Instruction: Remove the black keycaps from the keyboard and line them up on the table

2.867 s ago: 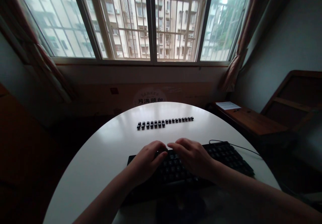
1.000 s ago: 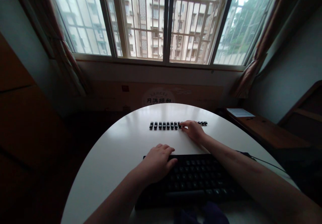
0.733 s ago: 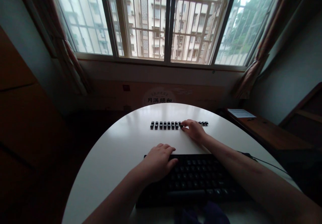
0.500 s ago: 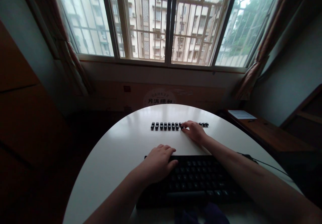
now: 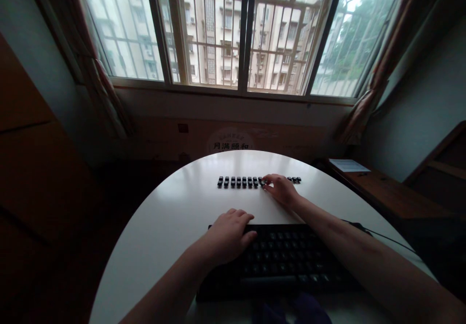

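Small black keycaps (image 5: pixel 238 182) stand in two short rows on the white round table (image 5: pixel 160 222). My right hand (image 5: pixel 281 188) is at the right part of these rows, thumb and fingers pinched around a keycap (image 5: pixel 261 184) that they partly cover. A black keyboard (image 5: pixel 280 256) lies nearer to me, below both hands. My left hand (image 5: pixel 229 234) rests over its upper left corner, fingers stretched out and thumb apart, holding nothing. That corner of the keyboard is hidden under the hand, and my right forearm covers its right side.
A cable (image 5: pixel 389 239) runs from the keyboard's back right across the table edge. To the right stands a brown wooden surface (image 5: pixel 396 193) with a paper sheet (image 5: pixel 349 165) on it. Something purple (image 5: pixel 298 309) shows at the keyboard's front. A barred window is ahead.
The whole view has shifted very slightly. My right hand's fingers have moved a touch at the keycap; my left hand stays in place.
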`<control>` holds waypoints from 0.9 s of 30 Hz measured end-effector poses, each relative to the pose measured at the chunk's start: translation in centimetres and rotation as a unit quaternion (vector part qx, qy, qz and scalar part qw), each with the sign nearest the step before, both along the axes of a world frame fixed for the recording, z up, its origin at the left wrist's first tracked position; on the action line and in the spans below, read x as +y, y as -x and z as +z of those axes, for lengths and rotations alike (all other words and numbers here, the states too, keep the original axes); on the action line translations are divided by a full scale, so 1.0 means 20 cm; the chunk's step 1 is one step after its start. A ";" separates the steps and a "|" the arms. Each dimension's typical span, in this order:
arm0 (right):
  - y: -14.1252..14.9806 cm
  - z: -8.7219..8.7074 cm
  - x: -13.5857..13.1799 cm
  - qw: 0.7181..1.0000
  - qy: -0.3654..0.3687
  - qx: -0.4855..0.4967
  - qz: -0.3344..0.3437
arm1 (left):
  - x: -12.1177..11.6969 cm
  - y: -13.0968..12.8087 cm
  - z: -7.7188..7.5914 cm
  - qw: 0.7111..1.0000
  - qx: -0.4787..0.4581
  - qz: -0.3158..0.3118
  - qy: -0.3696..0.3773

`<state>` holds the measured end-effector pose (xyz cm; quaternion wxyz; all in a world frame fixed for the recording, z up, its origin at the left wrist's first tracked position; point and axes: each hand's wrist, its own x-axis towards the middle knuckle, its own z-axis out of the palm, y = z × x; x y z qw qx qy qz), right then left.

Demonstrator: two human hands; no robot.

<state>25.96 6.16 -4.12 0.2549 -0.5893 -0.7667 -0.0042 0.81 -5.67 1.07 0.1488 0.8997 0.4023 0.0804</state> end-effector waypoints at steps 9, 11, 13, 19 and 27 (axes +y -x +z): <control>0.03 -0.01 0.01 1.000 -0.002 -0.009 -0.021 | -0.01 0.00 0.03 1.000 -0.002 0.004 0.004; 0.04 0.00 0.01 1.000 -0.001 -0.013 -0.022 | -0.01 0.00 0.02 1.000 -0.007 0.002 0.005; 0.05 0.01 0.00 1.000 -0.001 -0.016 -0.023 | -0.01 0.00 0.02 1.000 -0.008 -0.002 0.006; 0.05 0.02 -0.01 1.000 -0.005 -0.014 -0.026 | -0.01 0.00 0.01 1.000 -0.007 -0.004 0.007; 0.05 0.05 -0.01 0.999 -0.044 0.027 -0.015 | 0.00 0.01 0.00 1.000 -0.021 -0.010 0.003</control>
